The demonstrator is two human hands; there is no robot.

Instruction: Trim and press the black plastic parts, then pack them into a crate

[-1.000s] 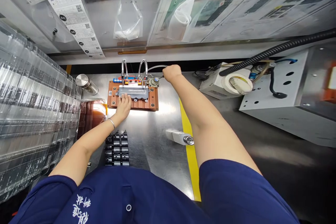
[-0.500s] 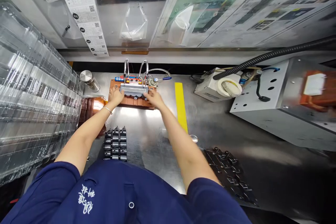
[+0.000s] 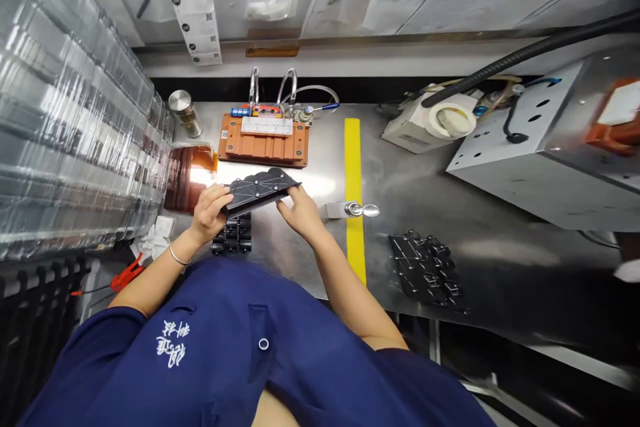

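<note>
A black moulded plastic part [image 3: 260, 190] is held up in front of me, tilted, its underside with small round studs showing. My left hand [image 3: 209, 213] is closed round its left end, thumb on the near face. At its right end, my right hand [image 3: 301, 215] grips the edge, with some fingertips hidden behind it. Just beyond the part stands an orange-brown fixture block [image 3: 273, 147] with metal hoses, a white ruled strip and a blue-handled valve. Partly under the held part lie similar black parts [image 3: 235, 238] in a row.
More black parts [image 3: 427, 270] lie at the right. A yellow strip [image 3: 353, 147] crosses the steel bench, a silver-handled tool [image 3: 353, 209] on it. Stacked clear trays [image 3: 75, 107] tower at left near a steel-lidded jar [image 3: 184, 113]. A grey machine [image 3: 540, 160] stands right.
Both hands have moved back from the fixture towards my body, carrying the black part off it. The part is now lifted and tilted. My view has tipped downward.
</note>
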